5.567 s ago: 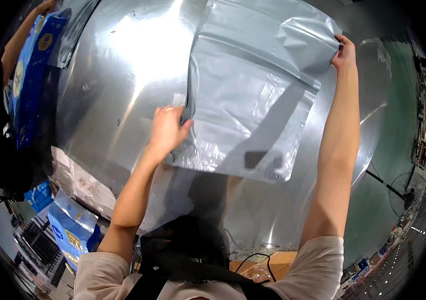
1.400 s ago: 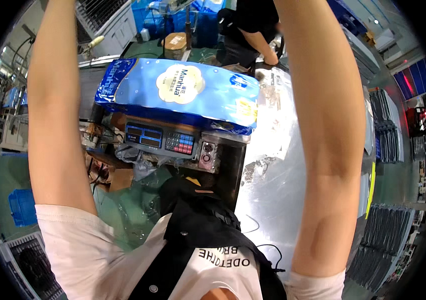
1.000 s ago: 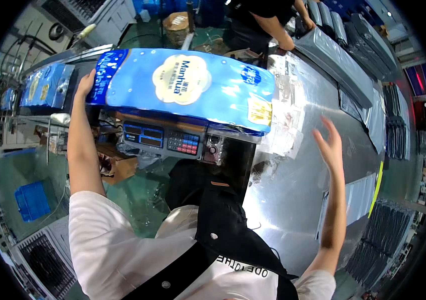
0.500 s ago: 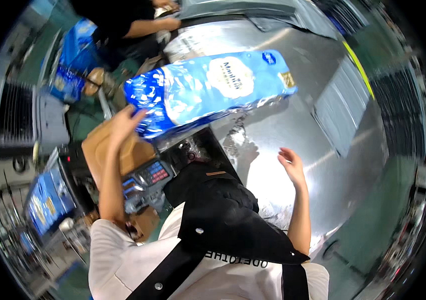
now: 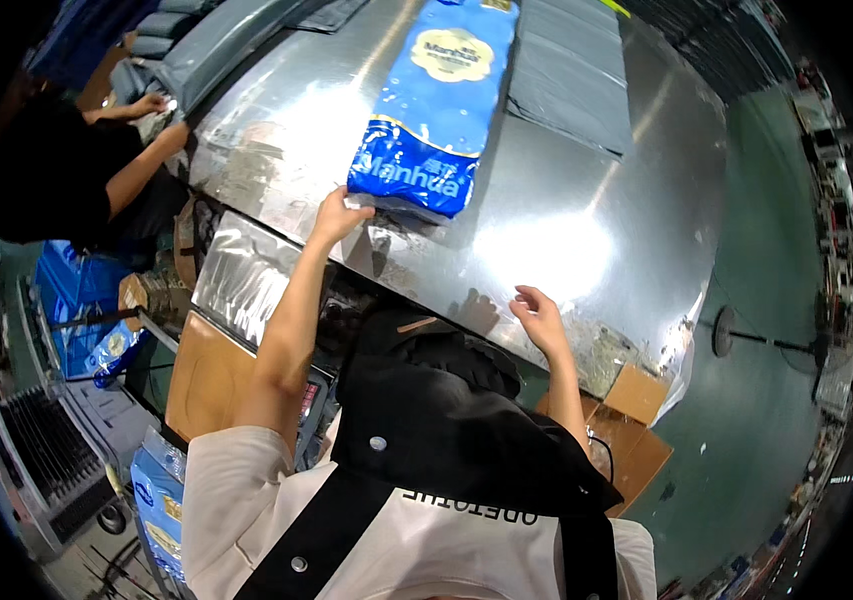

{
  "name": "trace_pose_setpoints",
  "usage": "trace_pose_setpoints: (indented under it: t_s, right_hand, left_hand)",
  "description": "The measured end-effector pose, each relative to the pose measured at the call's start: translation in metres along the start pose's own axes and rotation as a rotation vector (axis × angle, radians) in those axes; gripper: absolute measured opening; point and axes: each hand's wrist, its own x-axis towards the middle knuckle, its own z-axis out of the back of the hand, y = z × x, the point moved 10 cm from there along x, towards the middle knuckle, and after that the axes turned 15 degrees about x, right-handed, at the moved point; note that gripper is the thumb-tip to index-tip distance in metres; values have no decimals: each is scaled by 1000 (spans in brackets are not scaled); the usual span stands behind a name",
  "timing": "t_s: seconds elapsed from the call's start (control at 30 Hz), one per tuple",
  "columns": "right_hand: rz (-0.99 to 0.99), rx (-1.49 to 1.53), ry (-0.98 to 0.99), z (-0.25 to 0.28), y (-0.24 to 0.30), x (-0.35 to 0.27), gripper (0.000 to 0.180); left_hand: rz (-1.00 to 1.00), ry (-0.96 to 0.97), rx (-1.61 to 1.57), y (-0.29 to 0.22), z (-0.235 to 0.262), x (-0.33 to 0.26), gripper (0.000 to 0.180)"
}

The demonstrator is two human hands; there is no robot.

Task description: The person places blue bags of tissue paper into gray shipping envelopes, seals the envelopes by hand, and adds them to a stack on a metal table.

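Note:
A long, glossy blue plastic-wrapped pack (image 5: 436,110), darker blue at its near end and with a cream label, lies on the metal table (image 5: 566,270). What is inside the pack does not show. My left hand (image 5: 338,218) is at its near left corner, thumb apart from the fingers, touching the wrap without closing around it. Over the table's near edge hovers my right hand (image 5: 538,315), fingers loosely apart and nothing in it. Just right of the pack, flat grey plastic mailing bags (image 5: 571,80) lie on the table.
At far left a co-worker's hands (image 5: 161,115) handle grey plastic bags (image 5: 236,50). A cardboard box (image 5: 208,375) sits below my left forearm, near a blue crate (image 5: 71,300). Open cardboard (image 5: 636,450) stands by the right table edge, and a fan (image 5: 724,332) beyond.
The pack has turned from lying crosswise to pointing away from me, farther onto the table. My left hand has followed its near end, and my view has swung left.

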Motion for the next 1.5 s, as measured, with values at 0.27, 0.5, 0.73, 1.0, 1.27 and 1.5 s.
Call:
trace_pose_setpoints:
  t_s: [0.27, 0.5, 0.73, 1.0, 1.27, 1.5]
  right_hand:
    - [52, 137, -71, -7, -8, 25, 53]
    - [-4, -65, -54, -24, -48, 54, 37]
    - [548, 4, 14, -8, 70, 7, 18]
    - [597, -53, 19, 64, 148, -72, 13]
    - [-135, 125, -509, 167, -101, -6, 18]
    - [611, -370, -584, 267, 125, 243, 57]
  left_hand:
    - [-190, -107, -58, -38, -18, -55, 21]
    - [100, 303, -681, -15, -85, -123, 23]
    - [404, 439, -1129, -72, -100, -71, 49]
    - [147, 791, -1462, -204, -135, -63, 50]
    - [111, 621, -674, -152, -203, -108, 62]
    - [-8, 733, -418, -146, -212, -116, 60]
